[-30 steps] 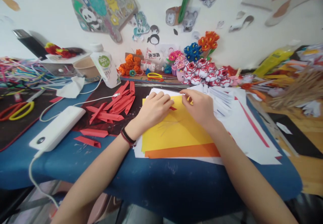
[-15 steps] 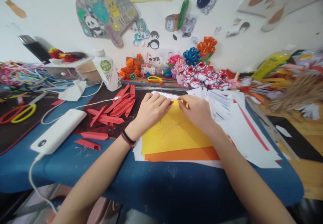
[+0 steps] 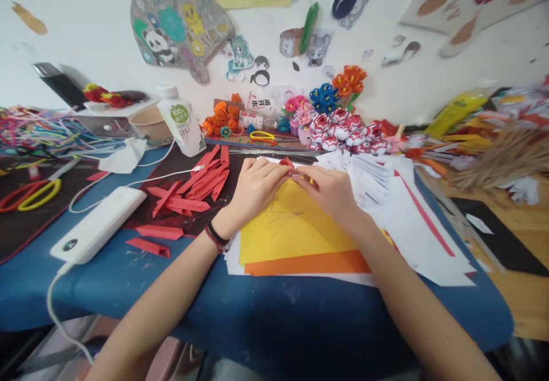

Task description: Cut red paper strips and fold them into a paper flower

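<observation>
A small piece of folded red paper [image 3: 287, 163] is pinched at the fingertips of my left hand [image 3: 258, 189]. From the right, the closed fingers of my right hand [image 3: 329, 191] meet it and grip its near end; the fingers cover most of its shape. Both hands are just above the far edge of a yellow sheet [image 3: 295, 229], which bears thin pencil-like lines. Under that sheet lie an orange sheet [image 3: 309, 263] and white paper. Left of my left hand is a pile of folded red paper strips [image 3: 201, 181].
A white power bank [image 3: 98, 223] with cables and scissors [image 3: 36, 192] lie on the left. Behind stand a white bottle [image 3: 182, 120] and red-and-white paper flowers [image 3: 343, 129]. White paper strips [image 3: 371, 175] are on the right, near a black tablet-like slab [image 3: 501, 235].
My right hand has moved left, and its fingertips now meet those of my left hand. More of the red paper shows between them.
</observation>
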The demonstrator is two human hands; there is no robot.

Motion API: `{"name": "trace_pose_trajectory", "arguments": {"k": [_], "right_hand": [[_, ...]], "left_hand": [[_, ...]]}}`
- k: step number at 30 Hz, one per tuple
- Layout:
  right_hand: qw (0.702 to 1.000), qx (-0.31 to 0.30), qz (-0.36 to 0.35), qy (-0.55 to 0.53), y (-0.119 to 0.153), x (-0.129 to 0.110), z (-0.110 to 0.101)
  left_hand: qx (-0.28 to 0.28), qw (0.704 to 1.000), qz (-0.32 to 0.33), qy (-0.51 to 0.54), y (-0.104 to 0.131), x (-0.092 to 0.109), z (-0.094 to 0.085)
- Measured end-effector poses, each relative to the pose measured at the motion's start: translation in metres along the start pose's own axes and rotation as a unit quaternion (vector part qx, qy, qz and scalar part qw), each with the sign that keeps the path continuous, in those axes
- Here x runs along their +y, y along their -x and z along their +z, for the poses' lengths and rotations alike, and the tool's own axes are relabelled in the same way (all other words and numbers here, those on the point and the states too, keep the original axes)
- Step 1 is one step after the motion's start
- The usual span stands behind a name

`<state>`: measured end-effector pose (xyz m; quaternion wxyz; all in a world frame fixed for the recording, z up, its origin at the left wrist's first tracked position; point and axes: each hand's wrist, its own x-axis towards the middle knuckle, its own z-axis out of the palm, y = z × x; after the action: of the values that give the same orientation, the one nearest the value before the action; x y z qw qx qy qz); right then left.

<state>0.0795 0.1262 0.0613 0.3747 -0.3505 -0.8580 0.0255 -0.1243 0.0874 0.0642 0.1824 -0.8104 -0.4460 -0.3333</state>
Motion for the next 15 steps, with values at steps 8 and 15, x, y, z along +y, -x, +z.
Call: {"name": "trace_pose_trajectory", "arguments": {"k": [8, 15], "right_hand": [[1.0, 0.003, 0.0, -0.018, -0.0004, -0.0008, -0.0025], [1.0, 0.003, -0.011, 0.006, 0.0005, -0.0017, -0.0008]], "left_hand": [[-0.002, 1.0, 0.006, 0.003, -0.0004, 0.0006, -0.0005], [-0.002, 1.0, 0.003, 0.009, -0.0006, -0.0004, 0.0005]]}}
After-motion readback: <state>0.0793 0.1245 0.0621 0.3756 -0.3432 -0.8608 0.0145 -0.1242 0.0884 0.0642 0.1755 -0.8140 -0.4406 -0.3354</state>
